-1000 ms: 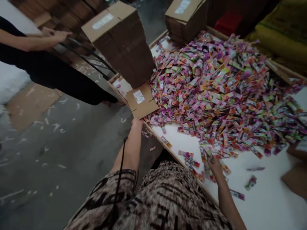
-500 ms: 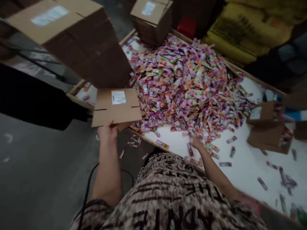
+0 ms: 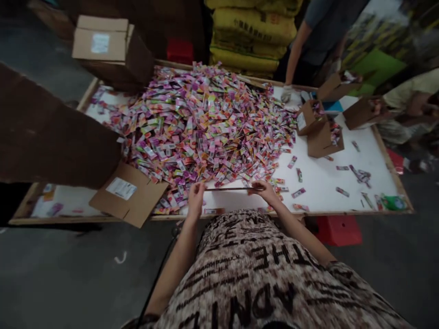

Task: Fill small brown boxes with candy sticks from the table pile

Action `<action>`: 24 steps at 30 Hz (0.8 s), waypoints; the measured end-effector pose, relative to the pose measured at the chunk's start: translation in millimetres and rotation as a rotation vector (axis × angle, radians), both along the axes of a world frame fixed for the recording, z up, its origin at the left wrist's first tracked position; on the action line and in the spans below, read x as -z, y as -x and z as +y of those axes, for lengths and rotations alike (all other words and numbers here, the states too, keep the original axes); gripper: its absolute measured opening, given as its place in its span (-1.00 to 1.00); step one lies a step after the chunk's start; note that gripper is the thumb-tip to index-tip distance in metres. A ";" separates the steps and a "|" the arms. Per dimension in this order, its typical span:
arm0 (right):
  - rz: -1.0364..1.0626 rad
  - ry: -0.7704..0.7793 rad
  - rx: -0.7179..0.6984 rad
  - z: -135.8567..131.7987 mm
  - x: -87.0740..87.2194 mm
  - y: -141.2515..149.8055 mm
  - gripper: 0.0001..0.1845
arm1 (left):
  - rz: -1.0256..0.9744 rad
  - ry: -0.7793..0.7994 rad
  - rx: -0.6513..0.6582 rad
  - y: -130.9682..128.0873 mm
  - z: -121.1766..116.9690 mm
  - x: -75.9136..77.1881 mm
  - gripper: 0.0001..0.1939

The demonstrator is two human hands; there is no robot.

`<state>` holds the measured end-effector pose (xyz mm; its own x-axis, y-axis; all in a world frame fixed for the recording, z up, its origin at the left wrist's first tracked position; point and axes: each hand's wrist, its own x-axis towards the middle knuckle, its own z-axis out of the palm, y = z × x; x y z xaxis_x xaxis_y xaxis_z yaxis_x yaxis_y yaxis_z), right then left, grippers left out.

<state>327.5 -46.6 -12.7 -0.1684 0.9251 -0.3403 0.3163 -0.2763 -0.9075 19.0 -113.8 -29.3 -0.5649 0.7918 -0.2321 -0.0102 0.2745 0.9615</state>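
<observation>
My left hand [image 3: 195, 197] and my right hand [image 3: 265, 191] each pinch one end of a thin flat brown sheet [image 3: 235, 188], seen edge-on, which looks like a folded cardboard carton. They hold it level just above the near edge of the white table [image 3: 318, 183]. Right behind it lies a big heap of small pink, purple and orange sachets [image 3: 206, 123]. A flattened carton with a white label [image 3: 128, 194] lies to the left of my left hand and overhangs the table edge.
A tall stack of brown cartons [image 3: 51, 137] rises at the left, and another carton stack [image 3: 109, 50] stands at the far left corner. Small open boxes [image 3: 320, 137] with sachets sit at the right. Other people [image 3: 308, 32] work at the far side, before yellow sacks [image 3: 250, 32]. A red stool [image 3: 339, 230] stands below the table.
The view swung right along the table. My left hand let go of the labelled flat carton and came to the middle; my right hand left the sachets. Both now grip the thin sheet.
</observation>
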 end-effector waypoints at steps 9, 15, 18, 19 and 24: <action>0.105 -0.088 0.398 -13.7 10.2 -46.0 -0.07 | 0.207 0.045 0.154 -62.0 35.2 -2.1 -0.66; 0.160 -0.012 0.228 -9.4 -0.9 -63.5 -0.09 | 0.292 0.174 0.044 -68.1 39.5 0.2 -0.61; 0.153 0.005 0.262 -4.5 -4.7 -63.5 -0.31 | 0.307 0.127 0.096 -78.4 36.2 -4.2 -0.50; 0.130 0.012 0.237 -3.8 -6.5 -63.1 -0.41 | 0.327 0.113 0.103 -81.0 33.8 -6.4 -0.44; 0.049 0.192 0.152 -10.1 -8.4 -58.0 -0.61 | 0.321 0.036 0.161 -80.2 27.6 -8.3 -0.02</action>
<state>385.5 -56.7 -4.3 -0.0535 0.8600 -0.5075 0.2145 -0.4865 -0.8469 99.3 -86.2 -21.0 -0.4823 0.8711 -0.0925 0.3373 0.2821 0.8981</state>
